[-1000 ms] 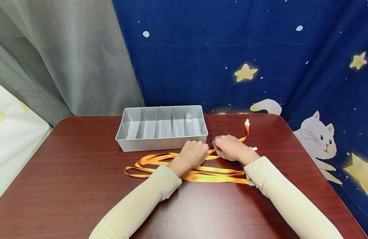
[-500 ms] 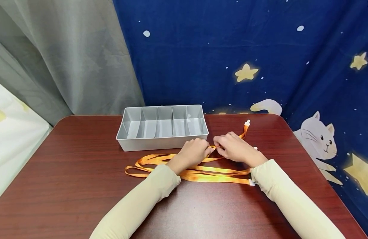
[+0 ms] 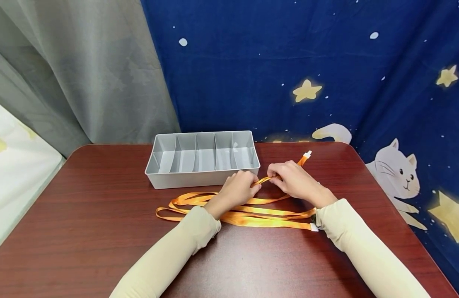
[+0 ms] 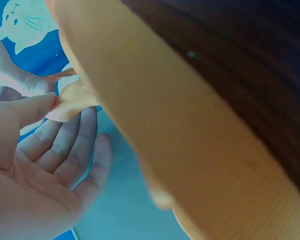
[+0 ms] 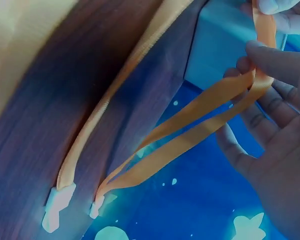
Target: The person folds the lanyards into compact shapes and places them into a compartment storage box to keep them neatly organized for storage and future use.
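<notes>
Between my two hands runs a short stretch of orange lanyard [image 3: 264,179]. My left hand [image 3: 237,188] pinches it between thumb and forefinger; in the left wrist view that hand's other fingers [image 4: 72,145] are only loosely bent. My right hand [image 3: 296,182] pinches the lanyard a little farther right. From there two strap lengths [image 5: 190,137] lead to a white plastic clip [image 3: 307,155] at the far right. Under my wrists, more orange lanyard straps [image 3: 266,223] lie in long loops on the table, with another white clip [image 3: 314,227] near the right cuff.
A grey tray [image 3: 203,179] with several divided compartments stands behind the left hand, close to it. The dark red wooden table [image 3: 84,215] ends in front of a grey curtain [image 3: 102,82] and a blue starry curtain [image 3: 233,74].
My hands have drawn slightly apart, showing more of the lanyard between them. The far white clip has shifted a little toward the right hand. The loops below and the tray look nearly unchanged.
</notes>
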### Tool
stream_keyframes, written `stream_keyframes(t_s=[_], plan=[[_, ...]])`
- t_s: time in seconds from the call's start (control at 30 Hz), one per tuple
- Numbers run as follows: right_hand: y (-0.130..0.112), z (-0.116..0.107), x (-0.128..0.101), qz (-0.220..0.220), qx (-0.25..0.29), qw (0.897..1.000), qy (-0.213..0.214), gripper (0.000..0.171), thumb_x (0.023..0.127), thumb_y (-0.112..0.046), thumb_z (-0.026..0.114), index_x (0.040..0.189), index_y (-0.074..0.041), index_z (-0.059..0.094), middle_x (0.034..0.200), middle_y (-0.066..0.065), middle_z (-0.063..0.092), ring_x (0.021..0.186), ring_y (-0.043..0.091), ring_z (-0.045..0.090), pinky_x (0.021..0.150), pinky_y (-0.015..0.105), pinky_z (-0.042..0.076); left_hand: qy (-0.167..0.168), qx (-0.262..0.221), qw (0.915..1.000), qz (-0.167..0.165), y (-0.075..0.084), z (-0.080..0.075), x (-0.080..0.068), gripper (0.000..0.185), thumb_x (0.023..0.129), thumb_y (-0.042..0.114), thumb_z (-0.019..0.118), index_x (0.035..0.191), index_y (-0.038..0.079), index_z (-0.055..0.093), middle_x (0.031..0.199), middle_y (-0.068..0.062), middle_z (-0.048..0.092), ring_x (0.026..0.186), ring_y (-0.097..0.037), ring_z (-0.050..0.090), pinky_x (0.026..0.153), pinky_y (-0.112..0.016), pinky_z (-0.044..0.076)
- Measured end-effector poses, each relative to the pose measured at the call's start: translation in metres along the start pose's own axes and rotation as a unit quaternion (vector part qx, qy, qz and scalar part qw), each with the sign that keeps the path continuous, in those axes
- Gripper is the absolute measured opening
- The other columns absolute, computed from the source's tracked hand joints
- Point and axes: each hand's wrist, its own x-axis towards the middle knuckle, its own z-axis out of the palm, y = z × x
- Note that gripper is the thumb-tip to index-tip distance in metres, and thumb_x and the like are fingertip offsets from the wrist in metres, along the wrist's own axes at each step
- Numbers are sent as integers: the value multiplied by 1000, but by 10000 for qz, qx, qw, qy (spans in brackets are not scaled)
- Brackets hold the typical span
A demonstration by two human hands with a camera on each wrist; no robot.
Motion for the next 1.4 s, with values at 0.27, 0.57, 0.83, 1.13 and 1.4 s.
stream_keyframes(t_s=[0.27,0.57,0.83,1.13,1.4], plan=[[-1,-13,1,641,1025,9922,-317,11,89,-10,75,99,-6,75,85,-3,71,76,14,61,72,39,53,408,15,9987,299,3,-14,-2,14,97,23,66,94,15,77,79,7,67,68,-11,57,62,-32,49],[-6,-21,3,594,1325,9894,-84,5,91,-13,72,94,-11,77,83,-6,71,70,13,58,64,27,47,278,-506,9971,493,2,-17,-4,16,98,24,61,92,16,74,67,8,58,58,-10,51,51,-25,41],[-14,-35,8,460,1580,9863,100,5,92,-13,72,92,-13,77,83,-6,71,70,15,58,63,29,48,-462,-2324,9684,781,-1,-21,-1,21,97,18,65,84,2,69,61,3,52,53,-9,45,51,-20,33],[-17,-47,8,569,1872,9807,34,10,96,-17,67,100,-13,75,88,-4,72,76,18,58,67,29,47,-900,-3651,9254,465,4,-35,-2,23,104,16,53,95,-1,66,80,-9,67,84,-37,66,67,-22,43],[-22,-54,5,46,1814,9832,219,24,89,-14,75,112,-14,70,91,-1,65,73,17,55,61,27,48,-735,-4026,9117,362,1,-41,-1,23,104,13,51,95,-4,64,79,-13,67,83,-38,64,84,-51,54]])
